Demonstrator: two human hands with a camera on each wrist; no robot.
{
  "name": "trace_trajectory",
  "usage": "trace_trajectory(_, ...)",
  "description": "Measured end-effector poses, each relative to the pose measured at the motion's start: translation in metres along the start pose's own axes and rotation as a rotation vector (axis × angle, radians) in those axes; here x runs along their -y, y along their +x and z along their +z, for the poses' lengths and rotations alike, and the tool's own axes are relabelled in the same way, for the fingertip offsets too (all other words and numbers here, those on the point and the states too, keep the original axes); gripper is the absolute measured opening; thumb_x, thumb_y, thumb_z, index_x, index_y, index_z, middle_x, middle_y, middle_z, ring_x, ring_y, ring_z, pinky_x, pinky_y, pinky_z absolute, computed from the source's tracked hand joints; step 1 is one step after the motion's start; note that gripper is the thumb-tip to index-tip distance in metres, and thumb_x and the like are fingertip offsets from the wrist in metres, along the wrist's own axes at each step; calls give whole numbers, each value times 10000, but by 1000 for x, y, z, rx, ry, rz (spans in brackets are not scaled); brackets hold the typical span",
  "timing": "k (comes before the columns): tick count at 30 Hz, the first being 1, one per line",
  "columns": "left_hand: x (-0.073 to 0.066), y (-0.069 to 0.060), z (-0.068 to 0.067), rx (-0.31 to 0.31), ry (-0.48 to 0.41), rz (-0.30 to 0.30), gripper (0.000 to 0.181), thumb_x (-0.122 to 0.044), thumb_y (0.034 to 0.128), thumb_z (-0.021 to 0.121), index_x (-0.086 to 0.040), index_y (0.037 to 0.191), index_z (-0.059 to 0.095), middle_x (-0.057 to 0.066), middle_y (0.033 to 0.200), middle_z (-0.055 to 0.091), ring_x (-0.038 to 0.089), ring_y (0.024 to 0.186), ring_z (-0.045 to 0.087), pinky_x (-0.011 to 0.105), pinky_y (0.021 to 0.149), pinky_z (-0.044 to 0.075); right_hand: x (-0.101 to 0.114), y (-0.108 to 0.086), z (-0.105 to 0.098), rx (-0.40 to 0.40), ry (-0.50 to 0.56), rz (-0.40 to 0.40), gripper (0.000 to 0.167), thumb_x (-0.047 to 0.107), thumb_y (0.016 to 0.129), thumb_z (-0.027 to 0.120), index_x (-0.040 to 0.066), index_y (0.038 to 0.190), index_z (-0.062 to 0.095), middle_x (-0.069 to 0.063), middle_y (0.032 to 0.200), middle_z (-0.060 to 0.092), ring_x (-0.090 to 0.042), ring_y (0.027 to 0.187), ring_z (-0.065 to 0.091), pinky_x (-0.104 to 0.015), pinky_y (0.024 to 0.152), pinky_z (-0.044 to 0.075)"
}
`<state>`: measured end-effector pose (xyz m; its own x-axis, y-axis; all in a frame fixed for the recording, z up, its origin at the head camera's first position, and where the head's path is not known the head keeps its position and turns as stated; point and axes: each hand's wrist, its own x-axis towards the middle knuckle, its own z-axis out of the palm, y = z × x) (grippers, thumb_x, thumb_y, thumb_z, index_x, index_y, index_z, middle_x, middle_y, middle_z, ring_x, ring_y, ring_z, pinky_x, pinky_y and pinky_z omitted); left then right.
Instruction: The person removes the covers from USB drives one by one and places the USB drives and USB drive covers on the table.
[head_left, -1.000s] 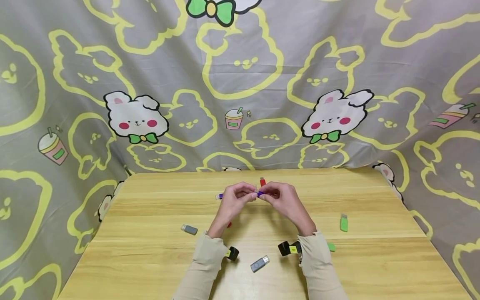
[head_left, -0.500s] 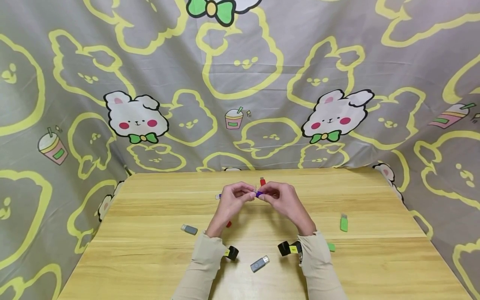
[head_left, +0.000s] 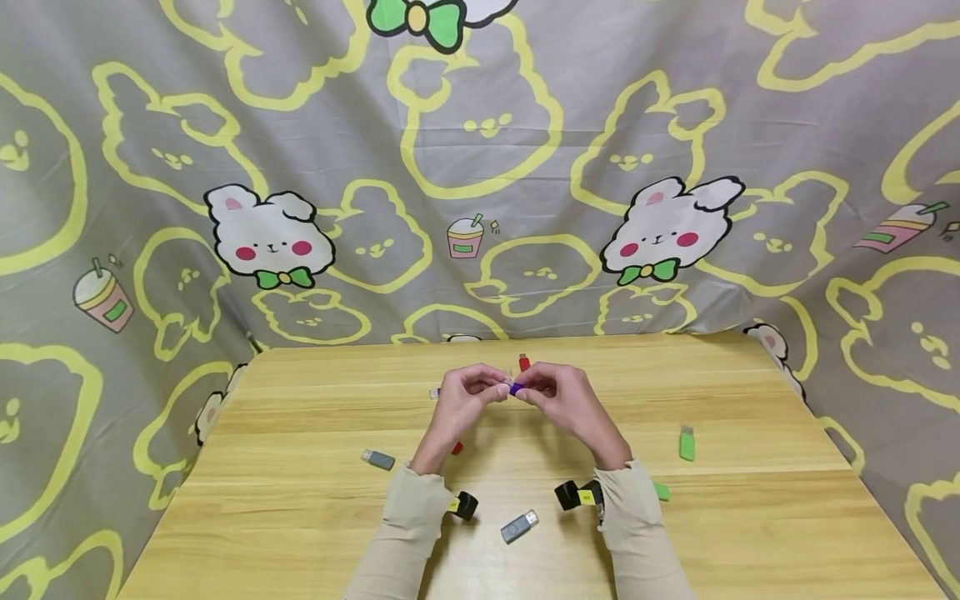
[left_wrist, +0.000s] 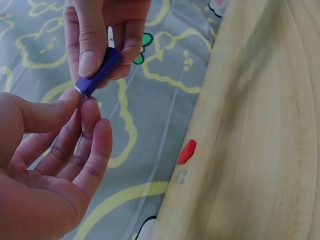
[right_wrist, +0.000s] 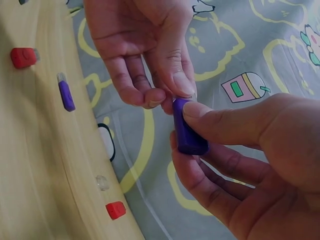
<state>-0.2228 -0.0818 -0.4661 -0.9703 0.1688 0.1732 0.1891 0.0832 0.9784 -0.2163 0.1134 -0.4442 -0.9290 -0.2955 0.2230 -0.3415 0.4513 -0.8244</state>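
Observation:
A purple USB stick [head_left: 515, 389] is held between both hands above the back of the table. My right hand [head_left: 564, 400] pinches its purple body [right_wrist: 188, 131] between thumb and fingers. At the stick's other end, thumb and fingertips of my left hand [head_left: 463, 408] pinch the small end piece, which the fingers mostly cover. In the left wrist view the purple body [left_wrist: 102, 72] tilts up from the left fingertips, and the left hand's other fingers are loosely bent.
On the wooden table [head_left: 300, 517] lie a red stick [head_left: 524, 362], another purple stick [right_wrist: 66, 95], grey sticks [head_left: 378, 459] [head_left: 519, 527] and green ones [head_left: 687, 443] [head_left: 661, 492]. Another red one [right_wrist: 23, 57] is partly behind the left arm. A clear cap [right_wrist: 102, 183] lies near the back edge. Patterned cloth hangs behind.
The hands have stayed in nearly the same place, with the purple stick shifting very slightly left between them. The head view has moved a little.

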Motion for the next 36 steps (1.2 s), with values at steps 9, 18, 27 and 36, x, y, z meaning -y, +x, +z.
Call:
trace_trajectory(9, 0, 0, 0, 1, 15, -18, 87, 44, 894, 758, 49, 981, 760, 147, 881, 740, 147, 755, 698, 339, 752, 617, 3, -2, -1, 19, -3, 16, 77, 52, 907, 786, 67, 982, 775, -19, 909, 744, -122, 784, 682, -274, 698, 592)
trace_trajectory(18, -3, -1, 0, -5, -4, -64, 83, 28, 895, 764, 27, 978, 765, 129, 880, 738, 154, 753, 696, 538, 834, 594, 6, -2, -1, 22, -9, 36, 81, 41, 897, 792, 60, 973, 774, -18, 886, 746, -123, 771, 678, -256, 682, 583)
trace_trajectory(27, -4, -2, 1, -4, -25, -85, 85, 48, 888, 760, 49, 973, 755, 106, 854, 732, 132, 730, 692, 574, 840, 582, 9, -3, -3, 29, -11, 50, 92, 33, 888, 798, 51, 975, 774, -24, 883, 747, -120, 758, 674, -252, 670, 582)
trace_trajectory(36, -3, -1, 5, -37, -52, -108, 106, 57, 889, 753, 91, 988, 739, 149, 875, 729, 136, 729, 690, 389, 775, 617, 8, -3, -2, 3, -18, 39, 87, 27, 879, 805, 38, 960, 775, -33, 876, 750, -124, 760, 691, -250, 678, 591)
